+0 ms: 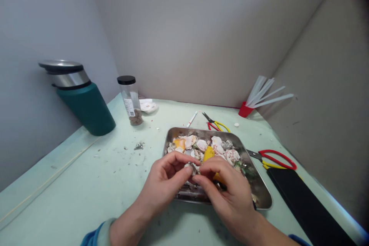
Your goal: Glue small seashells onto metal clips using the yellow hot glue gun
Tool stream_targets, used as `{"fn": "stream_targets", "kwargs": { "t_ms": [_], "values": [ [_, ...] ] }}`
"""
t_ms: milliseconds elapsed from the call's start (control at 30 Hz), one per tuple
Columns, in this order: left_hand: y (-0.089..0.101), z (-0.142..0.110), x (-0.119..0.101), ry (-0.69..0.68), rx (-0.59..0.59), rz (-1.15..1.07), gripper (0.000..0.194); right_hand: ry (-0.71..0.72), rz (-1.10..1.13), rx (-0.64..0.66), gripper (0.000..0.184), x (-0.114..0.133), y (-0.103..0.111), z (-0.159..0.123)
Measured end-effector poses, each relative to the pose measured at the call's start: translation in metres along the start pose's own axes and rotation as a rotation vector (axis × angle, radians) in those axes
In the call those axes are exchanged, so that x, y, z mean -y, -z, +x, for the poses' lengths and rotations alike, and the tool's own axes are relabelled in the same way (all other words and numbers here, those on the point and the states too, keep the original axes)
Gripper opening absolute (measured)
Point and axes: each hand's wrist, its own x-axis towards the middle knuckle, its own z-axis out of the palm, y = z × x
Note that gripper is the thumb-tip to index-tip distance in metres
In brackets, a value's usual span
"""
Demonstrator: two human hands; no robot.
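My left hand (165,177) and my right hand (230,184) meet over the near part of a metal tray (262,194). Between their fingertips is a small grey-and-white piece (193,168), perhaps a shell; it is too small to tell. Thumb and fingers of both hands are closed on it. Below, the tray holds many seashells (201,145), pale and ribbed, and some orange bits. A yellow object (209,153) shows beyond my right hand, partly covered by it. Whether that object lies in the tray or touches the hand, I cannot tell.
Right of the tray lie red-and-yellow-handled scissors (278,159) and a black flat object (305,203). Behind are smaller pliers or snips (216,123), a pen (192,119) and a red cup (245,110) of glue sticks. At left stand a teal bottle (89,107) and a clear jar (129,100).
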Motion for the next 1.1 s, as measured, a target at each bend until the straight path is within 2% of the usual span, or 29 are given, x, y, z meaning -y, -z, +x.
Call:
{"fn": "stream_targets", "kwargs": {
  "t_ms": [200, 567, 800, 933, 1100],
  "values": [
    [0.0005, 0.0001, -0.0010, 0.043, -0.003, -0.029, 0.017, 0.022, -0.046, 0.131, 0.033, -0.0003, 0.0031, 0.0001],
    [-0.0020, 0.0011, -0.0038, 0.082, -0.008, -0.005, 0.024, 0.003, -0.001, 0.158, 0.034, -0.0022, 0.0036, 0.0016],
    [-0.0008, 0.0014, -0.0011, 0.107, 0.040, -0.056, 0.025, -0.014, -0.011, 0.181, 0.033, -0.0011, 0.0071, 0.0034],
    [-0.0012, 0.0024, -0.0006, 0.087, 0.044, -0.145, 0.027, -0.017, 0.009, 0.183, 0.033, -0.0027, 0.0067, 0.0029],
    [-0.0013, 0.0018, -0.0029, 0.066, 0.060, -0.122, 0.023, -0.054, 0.035, 0.193, 0.032, -0.0038, 0.0061, 0.0049]
  ]
}}
